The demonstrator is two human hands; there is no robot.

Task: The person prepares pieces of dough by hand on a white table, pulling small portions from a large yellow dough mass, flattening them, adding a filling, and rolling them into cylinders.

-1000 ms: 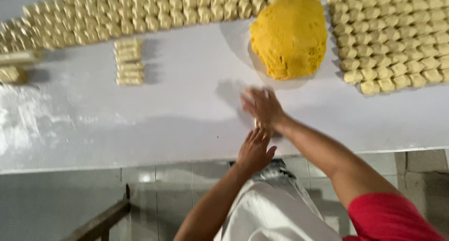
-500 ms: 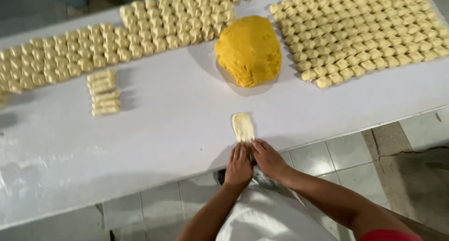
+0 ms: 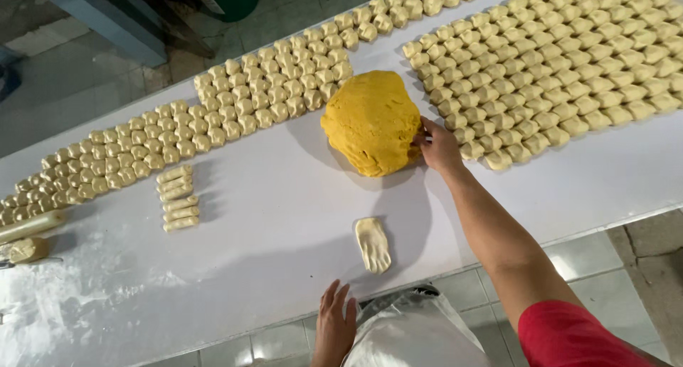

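- Right hand [image 3: 439, 145]: reached out to the right flank of the large orange-yellow dough mass [image 3: 372, 122]. Fingers curl into the edge of the mass and touch it; whether a piece is pinched off between them cannot be told, as the fingertips are turned away against the dough.
- Left hand [image 3: 334, 324]: lies flat at the near table edge, fingers spread and open, holding nothing. The flattened pale dough piece [image 3: 373, 244] lies just beyond and to the right of its fingertips, not touching them.
- Judgement on the step in hand: taking a portion from the mass goes best by pulling from the loose outer edge, with a portion matched to the short dough logs [image 3: 176, 197] lying well to the left of both hands.
- The rows of shaped pieces [image 3: 569, 61] begin just beside the right knuckles; care is needed not to brush them.
- The white table [image 3: 270, 217] is floured at its left.
- Hard to make out: the far rows run off the top of the frame, and a rolling pin [image 3: 28, 227] is cut off at the left edge.
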